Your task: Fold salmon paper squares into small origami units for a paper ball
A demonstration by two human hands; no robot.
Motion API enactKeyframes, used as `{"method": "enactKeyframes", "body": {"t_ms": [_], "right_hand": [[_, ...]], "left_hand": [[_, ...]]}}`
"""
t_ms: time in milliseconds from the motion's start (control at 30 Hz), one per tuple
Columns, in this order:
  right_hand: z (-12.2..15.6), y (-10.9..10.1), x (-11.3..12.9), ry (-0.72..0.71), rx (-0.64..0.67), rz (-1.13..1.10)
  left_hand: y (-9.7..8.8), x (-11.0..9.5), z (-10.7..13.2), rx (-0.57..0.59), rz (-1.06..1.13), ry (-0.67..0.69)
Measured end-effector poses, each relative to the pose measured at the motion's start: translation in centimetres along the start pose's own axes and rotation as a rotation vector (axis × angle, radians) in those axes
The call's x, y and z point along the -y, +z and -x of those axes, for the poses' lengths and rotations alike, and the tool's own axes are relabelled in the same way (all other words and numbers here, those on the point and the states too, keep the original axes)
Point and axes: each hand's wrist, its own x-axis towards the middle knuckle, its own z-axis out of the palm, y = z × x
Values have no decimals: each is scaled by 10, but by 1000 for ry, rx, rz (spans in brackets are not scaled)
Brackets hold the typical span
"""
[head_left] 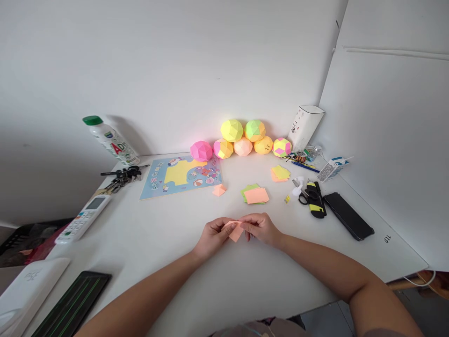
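Note:
My left hand (212, 235) and my right hand (262, 228) meet over the middle of the white table (168, 243), both pinching one small orange paper square (235, 231) that is partly folded. Just beyond my hands lies a small stack of orange and green paper squares (256, 194). A folded orange piece (219, 190) lies to its left. Several folded paper balls (242, 138) in pink, yellow, green and orange sit against the back wall.
A colourful sheet (182, 175) lies at the back left, with keys (121, 178), a bottle (110, 139) and a remote control (83, 218). On the right are more paper squares (279, 173), scissors (312, 196), a black phone (348, 215), pens and small cartons.

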Motion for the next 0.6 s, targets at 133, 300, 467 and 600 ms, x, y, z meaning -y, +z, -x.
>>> {"method": "enactKeyframes", "body": {"t_ms": [133, 300, 467, 600], "right_hand": [[0, 0, -4, 7, -23, 10], [0, 0, -2, 28, -9, -14], [0, 0, 4, 52, 18, -36], [0, 0, 5, 29, 31, -17]], "left_hand": [[-1, 2, -1, -44, -6, -53], [-1, 3, 0, -54, -8, -58], [-1, 5, -1, -7, -13, -12], [-1, 3, 0, 6, 0, -11]]}}
